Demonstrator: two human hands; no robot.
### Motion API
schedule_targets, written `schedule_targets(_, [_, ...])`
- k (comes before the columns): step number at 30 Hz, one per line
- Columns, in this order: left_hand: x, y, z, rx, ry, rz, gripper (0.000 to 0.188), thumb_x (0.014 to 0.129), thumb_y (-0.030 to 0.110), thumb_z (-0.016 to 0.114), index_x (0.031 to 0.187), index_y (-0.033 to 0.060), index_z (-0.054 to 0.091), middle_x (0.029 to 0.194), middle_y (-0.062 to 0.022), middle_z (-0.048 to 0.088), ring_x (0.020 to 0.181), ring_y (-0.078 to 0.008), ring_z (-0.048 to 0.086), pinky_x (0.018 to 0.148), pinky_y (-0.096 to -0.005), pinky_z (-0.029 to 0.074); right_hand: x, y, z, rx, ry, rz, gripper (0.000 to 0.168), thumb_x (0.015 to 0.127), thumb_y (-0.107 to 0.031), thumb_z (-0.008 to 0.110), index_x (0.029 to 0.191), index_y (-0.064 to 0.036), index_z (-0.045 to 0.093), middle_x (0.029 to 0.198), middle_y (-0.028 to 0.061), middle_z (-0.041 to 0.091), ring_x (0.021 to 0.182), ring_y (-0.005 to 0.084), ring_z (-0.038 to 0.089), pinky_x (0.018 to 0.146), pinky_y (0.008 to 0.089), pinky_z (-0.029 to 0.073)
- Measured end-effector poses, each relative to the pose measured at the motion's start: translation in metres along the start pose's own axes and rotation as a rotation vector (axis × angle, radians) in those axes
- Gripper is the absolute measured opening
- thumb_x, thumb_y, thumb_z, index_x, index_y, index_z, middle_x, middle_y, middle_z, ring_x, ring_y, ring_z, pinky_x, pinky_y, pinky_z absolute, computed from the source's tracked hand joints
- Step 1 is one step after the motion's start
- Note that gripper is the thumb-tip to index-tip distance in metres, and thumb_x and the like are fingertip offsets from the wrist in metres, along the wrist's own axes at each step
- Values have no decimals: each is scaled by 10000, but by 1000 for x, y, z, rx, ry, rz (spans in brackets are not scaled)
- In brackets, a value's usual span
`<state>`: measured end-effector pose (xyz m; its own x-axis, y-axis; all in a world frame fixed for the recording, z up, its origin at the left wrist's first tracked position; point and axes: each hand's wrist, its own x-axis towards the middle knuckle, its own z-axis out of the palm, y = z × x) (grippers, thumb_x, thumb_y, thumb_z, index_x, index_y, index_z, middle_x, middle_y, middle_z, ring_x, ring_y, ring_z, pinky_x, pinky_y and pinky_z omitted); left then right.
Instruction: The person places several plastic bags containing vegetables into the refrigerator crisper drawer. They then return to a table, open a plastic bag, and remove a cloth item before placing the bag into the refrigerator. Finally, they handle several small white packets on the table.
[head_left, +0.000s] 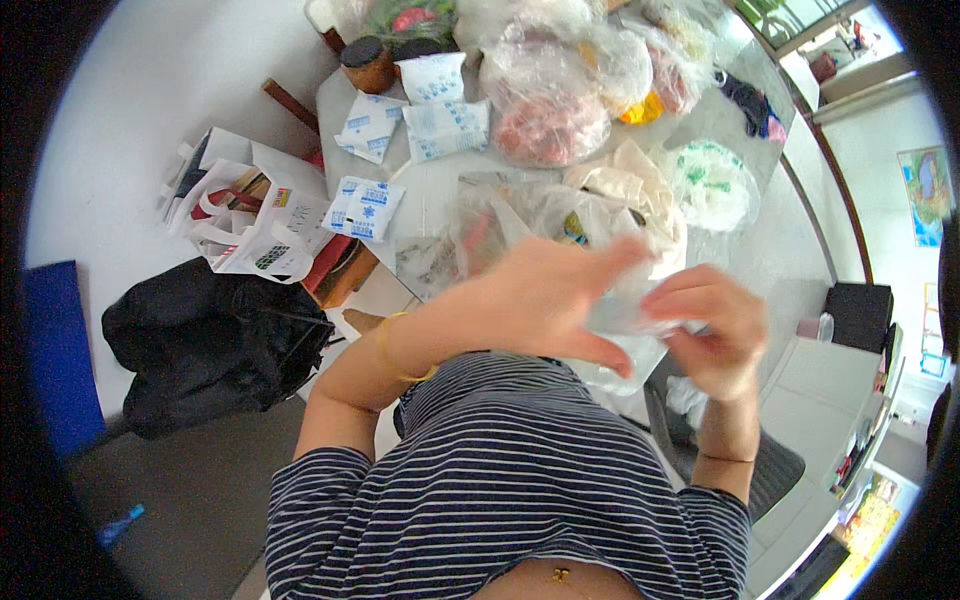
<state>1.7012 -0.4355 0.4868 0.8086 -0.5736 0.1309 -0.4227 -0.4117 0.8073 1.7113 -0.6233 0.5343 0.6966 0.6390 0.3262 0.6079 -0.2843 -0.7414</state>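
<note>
My right hand (712, 330) pinches the gathered edge of a clear plastic bag (626, 313), whose lower part hangs in front of my striped shirt. To the left of it, my left hand (540, 292) is blurred, thumb and fingers spread apart beside the bag. I see nothing gripped in that hand. Behind the hands lies a cream cloth bag (622, 176) with clear plastic over its front. A transparent bag (472, 232) with unclear contents is partly covered by my left hand.
Several white-and-blue ice packs (448, 129) lie across the table (409, 195). Bagged pink meat (551, 127) stands beyond, with a green-printed plastic bag (712, 184) at right. A white carrier bag (259, 210) and a black bag (210, 345) are at left, a mesh-backed chair (776, 465) at right.
</note>
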Motion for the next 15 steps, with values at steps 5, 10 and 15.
schedule_targets(5, [23,-21,30,-187,107,-56,334,783,346,542,1046,150,485,700,-123,585,671,-328,563,564,-411,426,6,21,0,1,66,2,388,588,90,608,957,-25,573,907,93,604,908,262,551,788,321,435])
schedule_targets(10, [14,-17,20,-609,-8,-318,322,862,353,465,985,55,466,675,-29,542,469,-74,486,424,-228,391,-13,54,26,38,135,334,175,724,25,578,897,8,555,811,58,582,808,127,540,677,245,435])
schedule_targets(15, [24,-27,-22,-650,16,-325,195,814,227,546,877,43,526,685,-49,553,549,-94,520,505,-256,423,0,36,26,-91,322,54,115,686,23,621,770,-13,552,704,64,555,670,137,537,603,249,432])
